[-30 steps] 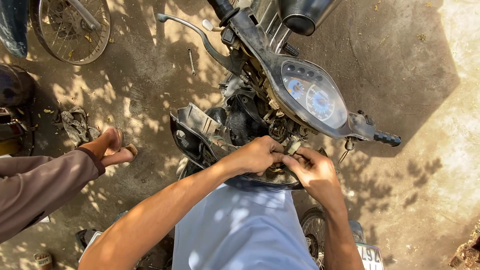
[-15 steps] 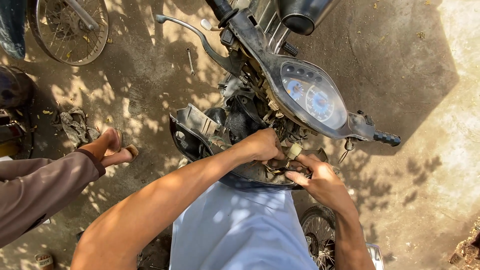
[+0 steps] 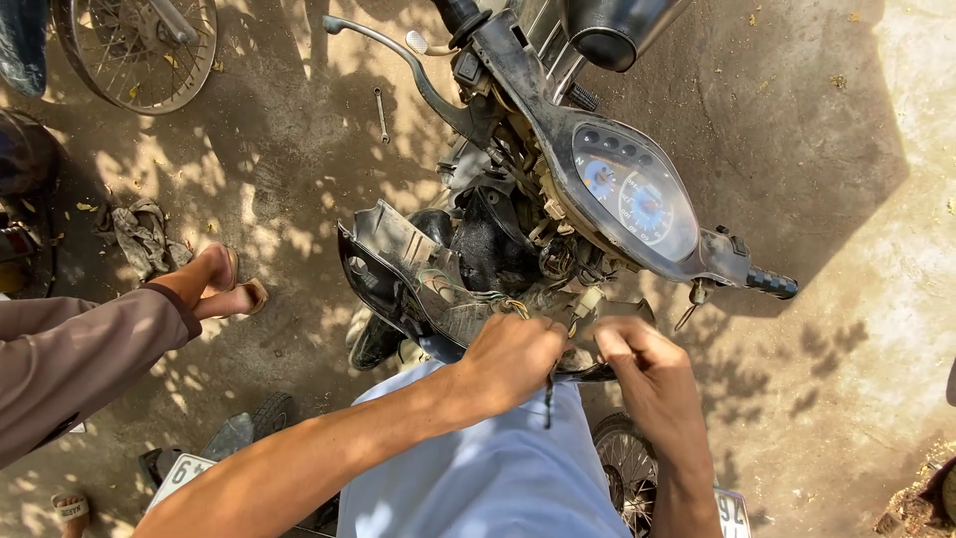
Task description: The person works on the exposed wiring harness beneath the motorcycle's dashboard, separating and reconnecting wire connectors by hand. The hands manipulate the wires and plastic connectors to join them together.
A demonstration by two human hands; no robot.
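Below the speedometer (image 3: 637, 204), among loose wires (image 3: 518, 304) in the opened cowl (image 3: 398, 264): left hand (image 3: 513, 359) fisted on a thin dark tool (image 3: 548, 391); right hand (image 3: 642, 374) pinched, contents hidden; front wheel (image 3: 627, 468) partly covered; another person's foot (image 3: 214, 284) beside.

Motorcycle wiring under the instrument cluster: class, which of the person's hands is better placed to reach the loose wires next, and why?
Probably the left hand: it sits right below the loose wires on the open fairing. The right hand is further off, beside the connector.
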